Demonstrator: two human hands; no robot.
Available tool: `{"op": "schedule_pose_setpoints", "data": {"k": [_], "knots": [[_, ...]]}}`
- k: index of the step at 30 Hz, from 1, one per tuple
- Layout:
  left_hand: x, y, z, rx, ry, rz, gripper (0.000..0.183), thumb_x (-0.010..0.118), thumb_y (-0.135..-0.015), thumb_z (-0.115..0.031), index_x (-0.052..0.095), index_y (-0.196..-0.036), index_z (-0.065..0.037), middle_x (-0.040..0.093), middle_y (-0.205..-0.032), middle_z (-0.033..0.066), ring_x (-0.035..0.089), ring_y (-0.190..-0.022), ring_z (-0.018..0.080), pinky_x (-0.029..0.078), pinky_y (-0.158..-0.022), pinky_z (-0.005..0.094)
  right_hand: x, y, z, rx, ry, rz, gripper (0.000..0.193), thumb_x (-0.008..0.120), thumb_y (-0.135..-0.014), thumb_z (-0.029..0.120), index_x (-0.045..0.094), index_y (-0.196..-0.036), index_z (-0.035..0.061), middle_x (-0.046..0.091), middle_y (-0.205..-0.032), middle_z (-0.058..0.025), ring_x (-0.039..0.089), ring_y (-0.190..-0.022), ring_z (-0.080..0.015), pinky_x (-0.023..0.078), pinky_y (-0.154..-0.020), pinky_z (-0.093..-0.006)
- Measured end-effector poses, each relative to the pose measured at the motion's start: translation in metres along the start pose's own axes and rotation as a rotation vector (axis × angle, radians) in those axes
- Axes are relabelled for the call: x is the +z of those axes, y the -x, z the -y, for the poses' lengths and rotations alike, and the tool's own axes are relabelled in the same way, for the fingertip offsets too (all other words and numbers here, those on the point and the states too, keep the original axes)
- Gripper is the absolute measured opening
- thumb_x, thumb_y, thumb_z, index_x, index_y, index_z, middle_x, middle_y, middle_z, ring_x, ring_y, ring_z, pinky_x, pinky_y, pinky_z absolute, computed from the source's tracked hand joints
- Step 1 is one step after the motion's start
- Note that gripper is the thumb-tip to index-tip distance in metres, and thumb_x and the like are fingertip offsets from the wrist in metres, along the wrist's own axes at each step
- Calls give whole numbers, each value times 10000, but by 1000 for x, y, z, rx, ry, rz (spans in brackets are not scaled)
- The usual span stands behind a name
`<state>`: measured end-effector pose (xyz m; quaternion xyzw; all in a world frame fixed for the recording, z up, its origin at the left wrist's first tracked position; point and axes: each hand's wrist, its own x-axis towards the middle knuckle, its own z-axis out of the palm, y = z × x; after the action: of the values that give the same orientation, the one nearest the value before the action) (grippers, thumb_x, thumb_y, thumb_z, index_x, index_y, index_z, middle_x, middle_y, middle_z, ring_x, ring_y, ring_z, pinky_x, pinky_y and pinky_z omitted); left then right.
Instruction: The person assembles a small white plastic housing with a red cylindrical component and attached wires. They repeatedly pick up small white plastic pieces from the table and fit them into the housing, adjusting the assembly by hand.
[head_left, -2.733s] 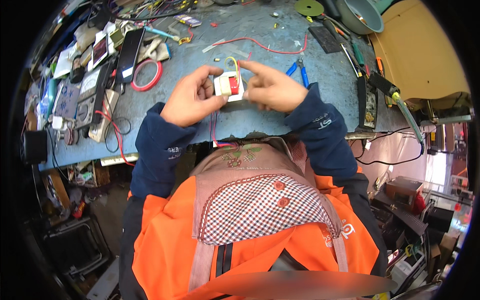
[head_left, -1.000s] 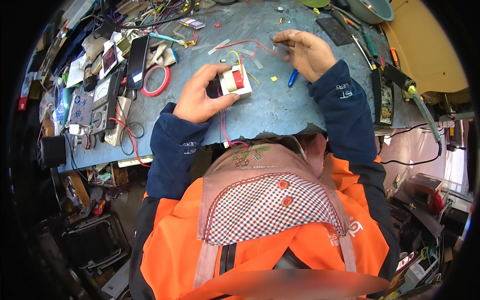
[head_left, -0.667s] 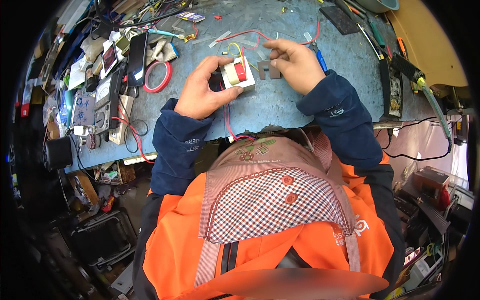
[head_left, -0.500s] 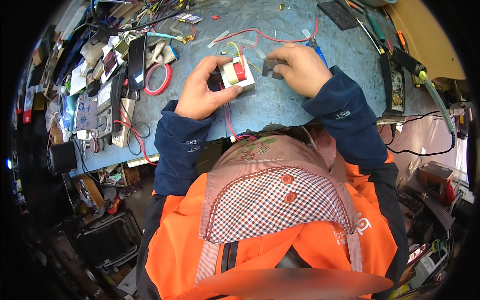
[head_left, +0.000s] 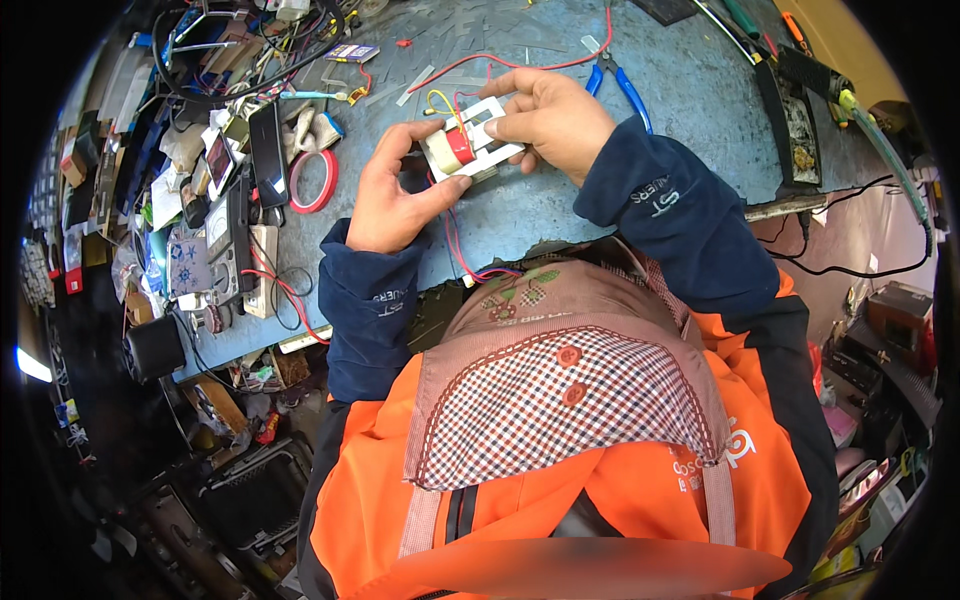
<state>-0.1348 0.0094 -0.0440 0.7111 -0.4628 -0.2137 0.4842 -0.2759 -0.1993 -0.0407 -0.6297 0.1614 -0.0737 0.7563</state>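
My left hand (head_left: 388, 192) grips a transformer coil (head_left: 453, 148), a pale bobbin wrapped partly in red tape, with fingers and thumb at its two sides. From the right, my right hand (head_left: 556, 118) pinches a shiny E-shaped metal lamination (head_left: 497, 156) against the coil. Its legs point left into or along the bobbin; how deep they reach is hidden. A yellow wire (head_left: 434, 100) loops up from the coil's far side, and thin red and blue wires (head_left: 455, 238) trail below toward the bench edge. Blue-handled cutters (head_left: 630, 95) lie open beyond my right hand.
On the blue bench (head_left: 400, 285), a red tape roll (head_left: 328, 185), a phone (head_left: 267, 155) and a meter (head_left: 225, 225) sit left, beside piled clutter. A red wire (head_left: 500, 67) crosses the back among thin strips. A dark-handled tool (head_left: 812, 75) with a green cable lies right.
My right hand has moved left and brought the lamination up to the coil; before, it was held apart and looked dark. The coil is tilted differently in my left hand.
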Motion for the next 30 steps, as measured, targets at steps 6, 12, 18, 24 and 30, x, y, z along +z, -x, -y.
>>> {"op": "schedule_pose_setpoints", "data": {"k": [6, 12, 18, 24, 30], "knots": [[-1, -1, 4, 22, -28, -4, 629, 915, -802, -116, 645, -1360, -9, 657, -1276, 87, 652, -1103, 181, 529, -968, 337, 2, -2, 1, 3, 22, 16, 445, 740, -972, 70, 590, -1373, -53, 730, -915, -73, 668, -670, -114, 512, -518, -247], [0, 0, 3, 13, -14, -5, 641, 920, -798, -124, 648, -1370, -20, 652, -1277, 86, 637, -1082, 181, 518, -956, 327, 2, -4, 4, 23, 77, 32, 396, 731, -957, 65, 609, -1320, -37, 733, -907, -91, 657, -643, -130, 495, -496, -272], [-1, -1, 2, 25, -47, 10, 652, 921, -800, -117, 644, -1383, -22, 649, -1277, 89, 632, -1094, 184, 516, -961, 323, 3, -6, 9, 41, 85, 32, 401, 724, -964, 74, 602, -1334, -17, 753, -958, -74, 604, -632, -87, 432, -499, -242], [-1, -1, 2, 17, -8, 28, 655, 916, -811, -104, 632, -1393, -14, 642, -1301, 94, 639, -1152, 191, 518, -1000, 337, 7, -13, -7, -3, 95, 19, 390, 726, -966, 79, 604, -1326, -8, 748, -944, -62, 598, -627, -92, 432, -497, -263], [-3, 0, 6, 9, 74, 36, 679, 927, -813, -73, 615, -1412, -6, 632, -1335, 90, 640, -1217, 206, 514, -1050, 356, 8, -14, -7, -32, 238, 66, 390, 739, -972, 96, 602, -1325, 4, 693, -824, -30, 588, -649, -82, 413, -520, -271]]}}
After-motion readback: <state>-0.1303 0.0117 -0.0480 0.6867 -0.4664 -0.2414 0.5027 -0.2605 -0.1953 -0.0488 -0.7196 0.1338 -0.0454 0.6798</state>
